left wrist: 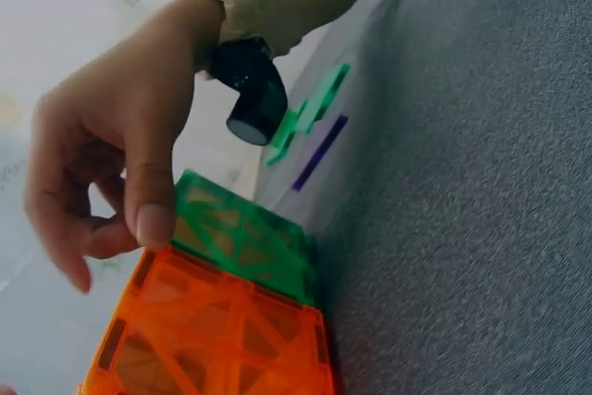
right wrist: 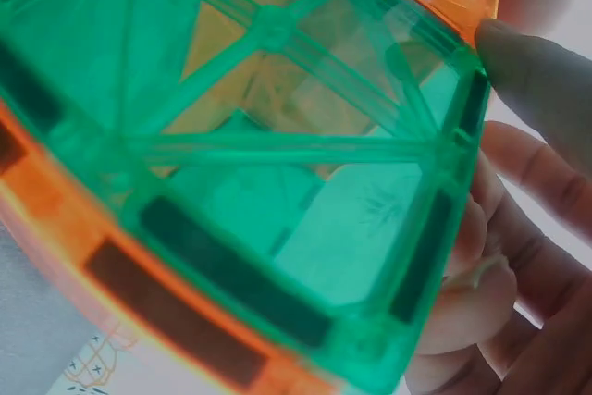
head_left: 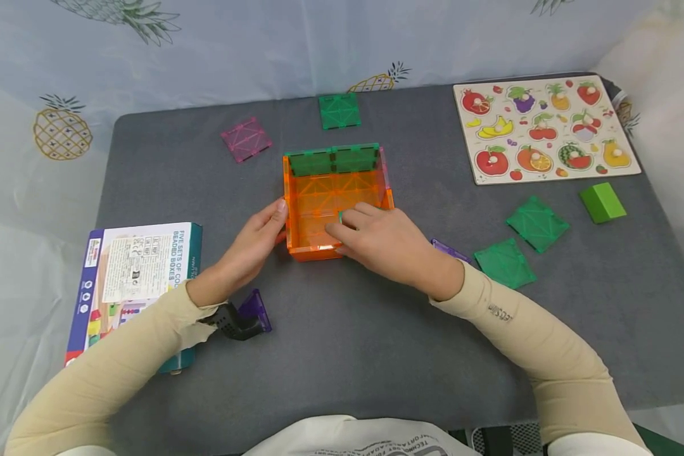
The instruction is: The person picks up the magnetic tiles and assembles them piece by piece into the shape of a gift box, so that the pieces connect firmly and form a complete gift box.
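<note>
Pinching an upright green tile (left wrist: pixel 242 233), right hand (head_left: pixel 384 242), left hand (head_left: pixel 253 244) relaxed against orange box (head_left: pixel 310 253), mouth upward

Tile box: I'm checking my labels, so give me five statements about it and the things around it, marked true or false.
1. The left hand touches the left side of the tile box. True.
2. The right hand holds a purple tile. False: the right hand holds a green tile.
3. The far wall of the tile box is green. True.
4. The green block lies on the fruit puzzle. False: the green block lies on the table.
5. The fruit puzzle lies right of the tile box. True.
</note>
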Demonstrator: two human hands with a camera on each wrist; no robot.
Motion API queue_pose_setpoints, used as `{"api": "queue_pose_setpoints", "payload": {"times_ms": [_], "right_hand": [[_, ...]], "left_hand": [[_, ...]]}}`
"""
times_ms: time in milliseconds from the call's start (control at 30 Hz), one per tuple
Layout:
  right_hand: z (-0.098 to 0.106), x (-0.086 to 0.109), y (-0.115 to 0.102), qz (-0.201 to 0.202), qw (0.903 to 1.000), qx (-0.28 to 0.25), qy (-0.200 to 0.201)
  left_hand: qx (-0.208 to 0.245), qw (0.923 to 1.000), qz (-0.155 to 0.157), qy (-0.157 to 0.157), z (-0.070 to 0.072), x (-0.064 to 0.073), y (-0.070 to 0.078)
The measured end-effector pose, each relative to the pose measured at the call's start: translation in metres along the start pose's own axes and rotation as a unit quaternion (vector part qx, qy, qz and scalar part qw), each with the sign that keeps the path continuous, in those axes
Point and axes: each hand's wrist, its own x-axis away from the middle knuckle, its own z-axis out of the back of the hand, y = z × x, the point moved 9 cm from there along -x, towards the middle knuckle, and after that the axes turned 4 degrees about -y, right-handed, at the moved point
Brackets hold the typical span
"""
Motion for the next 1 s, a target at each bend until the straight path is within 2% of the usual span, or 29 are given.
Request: {"api": "queue_pose_setpoints", "payload": {"times_ms": [133, 200, 267, 333, 400, 467, 533, 600, 700, 767, 800, 900, 1000], "right_hand": [[-0.001, 0.004, 0.004, -0.009, 0.9999, -0.007, -0.007], [0.002, 0.008, 0.006, -0.014, 0.9998, -0.011, -0.001], [0.007, 0.013, 0.01, -0.023, 0.9994, -0.023, 0.008], [0.013, 0.02, 0.019, -0.039, 0.9984, -0.036, 0.018], [0.021, 0.03, 0.034, -0.068, 0.9963, -0.046, 0.026], [0.029, 0.044, 0.054, -0.112, 0.9923, -0.048, 0.025], [0.035, 0.06, 0.076, -0.164, 0.9854, -0.042, 0.015], [0.038, 0.078, 0.1, -0.22, 0.9746, -0.038, -0.005], [0.043, 0.108, 0.134, -0.298, 0.9527, -0.035, -0.049], [0.043, 0.128, 0.156, -0.347, 0.9323, -0.036, -0.094], [0.043, 0.139, 0.167, -0.367, 0.9218, -0.038, -0.118], [0.035, 0.173, 0.192, -0.423, 0.8831, -0.051, -0.196], [0.02, 0.207, 0.206, -0.456, 0.8468, -0.075, -0.263]], "left_hand": [[-0.025, 0.9996, 0.001, 0.015, 0.01, -0.007, 0.005], [-0.07, 0.9965, -0.004, 0.044, 0.024, -0.014, 0.011], [-0.144, 0.9861, -0.008, 0.083, 0.043, -0.024, 0.02], [-0.237, 0.9643, -0.013, 0.118, 0.065, -0.035, 0.032], [-0.326, 0.9355, -0.012, 0.136, 0.087, -0.049, 0.043], [-0.4, 0.9065, -0.003, 0.134, 0.107, -0.065, 0.048], [-0.449, 0.8863, 0.008, 0.114, 0.123, -0.079, 0.049], [-0.469, 0.878, 0.015, 0.094, 0.136, -0.091, 0.047], [-0.482, 0.8737, 0.017, 0.067, 0.146, -0.102, 0.044], [-0.487, 0.8712, 0.016, 0.058, 0.15, -0.107, 0.043], [-0.494, 0.8675, 0.015, 0.057, 0.151, -0.108, 0.043], [-0.52, 0.852, 0.003, 0.059, 0.149, -0.111, 0.044], [-0.539, 0.8391, -0.026, 0.065, 0.144, -0.112, 0.049]]}}
